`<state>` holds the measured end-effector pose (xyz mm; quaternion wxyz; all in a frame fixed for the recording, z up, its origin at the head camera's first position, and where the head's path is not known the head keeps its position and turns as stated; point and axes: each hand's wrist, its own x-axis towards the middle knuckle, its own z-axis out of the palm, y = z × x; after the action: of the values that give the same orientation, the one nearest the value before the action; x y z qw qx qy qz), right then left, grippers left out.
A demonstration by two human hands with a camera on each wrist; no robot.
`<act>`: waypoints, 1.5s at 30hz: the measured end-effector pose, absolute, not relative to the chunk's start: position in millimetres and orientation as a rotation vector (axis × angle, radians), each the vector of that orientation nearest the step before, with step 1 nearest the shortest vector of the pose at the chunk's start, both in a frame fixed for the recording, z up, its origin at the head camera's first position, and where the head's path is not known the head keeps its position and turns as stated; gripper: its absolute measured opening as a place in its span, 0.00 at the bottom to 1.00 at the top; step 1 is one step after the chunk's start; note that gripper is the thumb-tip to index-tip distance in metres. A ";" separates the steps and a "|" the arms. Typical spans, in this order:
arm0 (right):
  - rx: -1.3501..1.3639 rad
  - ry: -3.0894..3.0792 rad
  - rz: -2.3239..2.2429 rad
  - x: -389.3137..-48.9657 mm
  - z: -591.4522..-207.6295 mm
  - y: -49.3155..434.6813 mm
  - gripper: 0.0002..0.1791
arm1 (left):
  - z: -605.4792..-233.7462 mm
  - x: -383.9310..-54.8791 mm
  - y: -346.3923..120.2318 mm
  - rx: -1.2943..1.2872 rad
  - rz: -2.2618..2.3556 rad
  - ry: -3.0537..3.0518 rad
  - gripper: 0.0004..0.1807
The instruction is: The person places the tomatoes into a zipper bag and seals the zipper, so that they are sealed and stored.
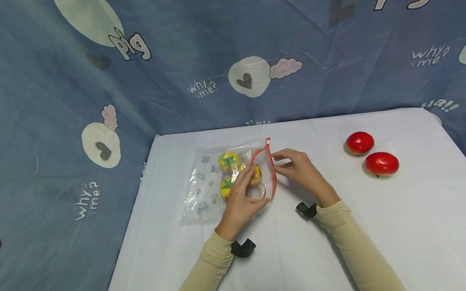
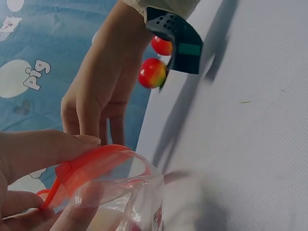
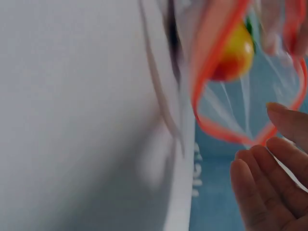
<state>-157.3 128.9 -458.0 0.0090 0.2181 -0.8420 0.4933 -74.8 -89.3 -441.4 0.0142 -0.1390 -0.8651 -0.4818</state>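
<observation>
- Blue curtain (image 1: 182,40) stands behind the bag (image 1: 196,206) and also at its left; it carries printed words such as "pig" and "why me?", pale round shapes, dark hearts and pink clouds.
- White table (image 1: 309,258) lies under the bag.
- Clear is the bag, with small printed figures on it, and it lies on its side. Its red rim (image 1: 274,184) faces to the right and is spread apart, so the mouth makes a loop.
- Three fruits are inside the bag: one yellow fruit (image 1: 229,161) with a green leaf top, a second fruit (image 1: 225,189) of the same kind just nearer to the person, and a third fruit (image 1: 257,173), close to the mouth, which is yellow passing into red.
- At the near side of the bag's mouth is the left hand (image 1: 242,200); its thumb and fingers pinch the rim.
- At the right side of the bag's mouth is the right hand (image 1: 303,169). Its thumb and forefinger are at the rim with their tips apart; whether they grip it, I cannot tell.
- Well to the right of the bag, two red fruits (image 1: 382,163) lie near each other.
- Nearer to the person than the bag are two beige sleeves (image 1: 349,230) and, at the wrists, black mounts (image 1: 243,247).
</observation>
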 end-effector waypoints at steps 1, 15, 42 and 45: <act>0.657 -2.637 1.538 -158.0 -456.1 131.9 0.22 | -441.2 -74.9 -89.7 -0.429 -1.505 -2.693 0.53; 0.442 -2.769 1.373 -160.9 -447.6 173.7 0.23 | -438.8 -74.7 -89.7 -0.376 -1.553 -2.715 0.54; 0.136 -2.746 0.966 -148.1 -437.1 276.1 0.24 | -437.0 -68.0 -86.6 -0.362 -1.577 -2.713 0.55; 0.007 -2.804 0.967 -147.7 -434.7 284.8 0.26 | -436.3 -68.1 -86.8 -0.374 -1.570 -2.706 0.55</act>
<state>-147.7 284.8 -434.7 0.0877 0.0022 -0.9417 0.3249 -68.1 -86.8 -436.3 -0.0043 -0.1187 -0.8588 -0.4983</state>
